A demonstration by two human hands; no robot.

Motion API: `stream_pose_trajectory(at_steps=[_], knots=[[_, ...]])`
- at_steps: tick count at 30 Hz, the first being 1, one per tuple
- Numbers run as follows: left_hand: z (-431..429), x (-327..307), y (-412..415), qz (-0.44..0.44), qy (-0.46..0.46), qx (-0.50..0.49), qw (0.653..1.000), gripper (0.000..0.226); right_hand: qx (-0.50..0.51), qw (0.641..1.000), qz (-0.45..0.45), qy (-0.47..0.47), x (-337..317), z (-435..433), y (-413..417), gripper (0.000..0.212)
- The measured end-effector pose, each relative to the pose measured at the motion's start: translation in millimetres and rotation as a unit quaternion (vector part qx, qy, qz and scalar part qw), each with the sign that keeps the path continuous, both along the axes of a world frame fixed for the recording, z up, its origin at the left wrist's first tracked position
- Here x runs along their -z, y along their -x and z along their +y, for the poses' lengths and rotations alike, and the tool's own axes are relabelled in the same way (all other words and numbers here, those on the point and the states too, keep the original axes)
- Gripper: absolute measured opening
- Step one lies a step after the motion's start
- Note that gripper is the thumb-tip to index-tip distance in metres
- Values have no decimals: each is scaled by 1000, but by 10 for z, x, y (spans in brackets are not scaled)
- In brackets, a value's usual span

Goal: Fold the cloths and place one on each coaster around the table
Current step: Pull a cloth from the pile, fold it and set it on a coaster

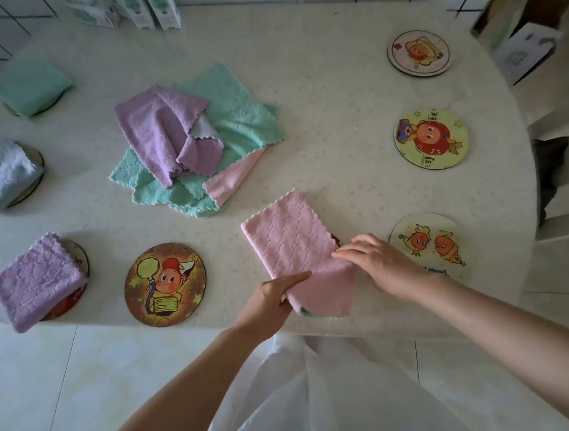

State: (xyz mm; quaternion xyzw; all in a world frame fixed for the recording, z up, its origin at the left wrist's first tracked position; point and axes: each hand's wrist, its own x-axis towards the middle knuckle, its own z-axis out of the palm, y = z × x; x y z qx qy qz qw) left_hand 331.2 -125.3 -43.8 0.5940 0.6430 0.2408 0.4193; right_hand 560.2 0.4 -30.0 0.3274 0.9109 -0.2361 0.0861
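Folding is underway: the left hand [272,295] pinches the near corner of the pink cloth [292,245], the right hand [379,262] presses its right edge with straight fingers; another halving fold probably comes next.

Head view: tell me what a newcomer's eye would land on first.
The pink cloth at the near edge of the table, gripped by the left hand and touched by the right hand. Next, the crumpled pile of purple, green and pink cloths mid-table, and the bright cartoon coasters, bare along the right.
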Motion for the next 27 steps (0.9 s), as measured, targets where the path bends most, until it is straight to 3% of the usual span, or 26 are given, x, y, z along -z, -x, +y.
stream_pose_trajectory(at_steps=[3, 6, 11, 14, 19, 21, 25, 27], knots=[[143, -96, 46, -42, 104, -68, 991, 40, 29, 997, 31, 62, 63, 157, 52, 54], [319, -119, 132, -115, 194, -185, 957, 16, 71, 984, 29, 160, 13, 308, 184, 37], [595, -111, 344, -298, 294, -291, 860, 27, 165, 948, 102, 252, -22, 571, 508, 11], [666, -95, 435, -359, 346, -306, 811, 42, 233, 937, 83, 248, 31, 690, 708, 18], [744, -87, 524, -390, 391, -320, 770, 47, 276, 933, -9, 231, 158, 752, 858, 28], [744, -90, 540, -393, 386, -316, 773, 46, 291, 927, -16, 234, 148, 779, 901, 26], [795, -116, 558, -260, 294, -355, 848, 25, 303, 931, 3, 202, 138, 806, 1015, 29], [833, -96, 614, -216, 240, -385, 865, 14, 307, 932, 25, 191, 141, 796, 1072, 24]])
